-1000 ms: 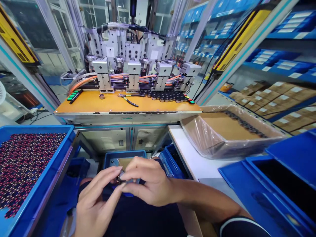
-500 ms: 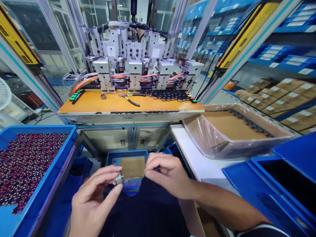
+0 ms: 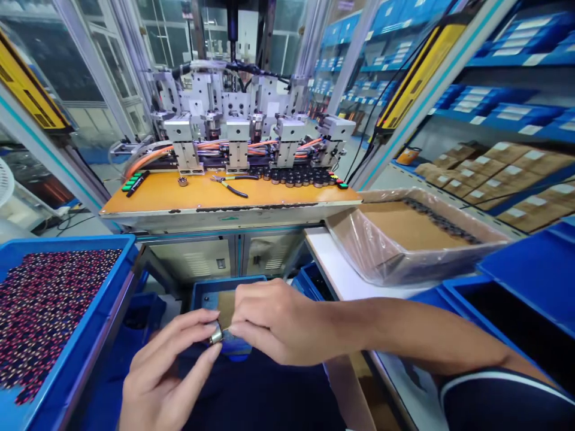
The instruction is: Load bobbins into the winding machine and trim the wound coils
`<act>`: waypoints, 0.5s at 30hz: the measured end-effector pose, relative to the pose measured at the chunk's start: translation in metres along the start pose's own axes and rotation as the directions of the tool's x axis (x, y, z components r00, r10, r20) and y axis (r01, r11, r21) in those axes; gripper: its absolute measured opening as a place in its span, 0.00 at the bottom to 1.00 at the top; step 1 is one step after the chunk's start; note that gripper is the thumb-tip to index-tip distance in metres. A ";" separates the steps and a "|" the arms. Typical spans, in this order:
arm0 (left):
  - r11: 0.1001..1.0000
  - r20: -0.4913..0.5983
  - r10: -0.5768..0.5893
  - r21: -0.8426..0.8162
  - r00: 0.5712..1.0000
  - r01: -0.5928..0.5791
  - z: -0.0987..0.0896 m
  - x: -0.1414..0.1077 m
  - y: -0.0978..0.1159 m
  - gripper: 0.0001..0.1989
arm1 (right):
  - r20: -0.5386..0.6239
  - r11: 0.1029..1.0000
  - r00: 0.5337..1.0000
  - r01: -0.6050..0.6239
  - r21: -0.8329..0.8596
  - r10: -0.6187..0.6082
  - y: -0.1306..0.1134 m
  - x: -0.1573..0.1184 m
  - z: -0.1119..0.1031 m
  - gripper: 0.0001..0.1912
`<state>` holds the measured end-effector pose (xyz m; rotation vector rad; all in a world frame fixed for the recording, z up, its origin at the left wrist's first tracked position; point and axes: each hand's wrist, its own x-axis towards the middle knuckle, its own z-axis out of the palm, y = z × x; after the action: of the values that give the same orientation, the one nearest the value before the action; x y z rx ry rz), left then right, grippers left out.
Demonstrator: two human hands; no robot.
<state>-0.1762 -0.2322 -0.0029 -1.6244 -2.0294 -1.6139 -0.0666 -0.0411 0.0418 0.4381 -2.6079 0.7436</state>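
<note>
Between the thumb and fingers of my left hand [image 3: 173, 365] is a small silvery metal cylinder [image 3: 216, 333], held low in front of my body. My right hand [image 3: 274, 323] is closed in a pinch just right of the cylinder. A thin yellowish strand or pin shows between its fingertips and the part; its exact shape is too small to tell. Beneath both hands lies a blue bin [image 3: 197, 294] with a brown sheet inside.
Ahead stands a machine [image 3: 238, 129] over an orange worktop [image 3: 166, 194] with pliers [image 3: 233, 187] and dark round parts [image 3: 305, 176]. A blue tray [image 3: 128, 245] of small parts is left; a plastic-lined box [image 3: 395, 266] is right.
My right hand has moved left and closer to the metal cylinder in my left hand. The camera view has shifted slightly.
</note>
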 end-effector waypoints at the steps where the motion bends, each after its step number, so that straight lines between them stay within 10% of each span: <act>1: 1.000 0.003 0.001 -0.012 1.000 -0.001 -0.001 -0.001 -0.001 0.12 | 0.091 0.972 0.987 -0.147 0.182 0.132 -0.001 0.001 -0.001 0.12; 5: 0.999 -0.009 -0.007 -0.052 1.000 0.006 -0.004 -0.003 -0.003 0.13 | 0.504 0.796 0.817 -0.491 0.353 0.280 0.015 0.022 -0.016 0.11; 8: 0.994 -0.099 -0.056 -0.103 0.993 0.046 -0.004 -0.003 -0.003 0.12 | 0.183 0.929 0.911 -0.362 -0.075 0.370 0.057 0.057 -0.036 0.11; 10: 0.987 -0.149 -0.107 -0.137 0.983 0.086 -0.003 -0.003 -0.002 0.11 | -0.055 0.864 0.913 -0.402 -0.304 0.405 0.094 0.084 -0.048 0.14; 15: 0.958 -0.288 -0.260 -0.194 0.922 0.210 -0.002 -0.003 0.007 0.05 | -0.122 0.735 0.866 -0.480 -0.480 0.486 0.175 0.130 -0.054 0.20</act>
<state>-0.1705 -0.2363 0.0006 -1.1017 -2.0323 -2.0124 -0.2340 0.1066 0.0667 -0.4149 -2.8083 0.1691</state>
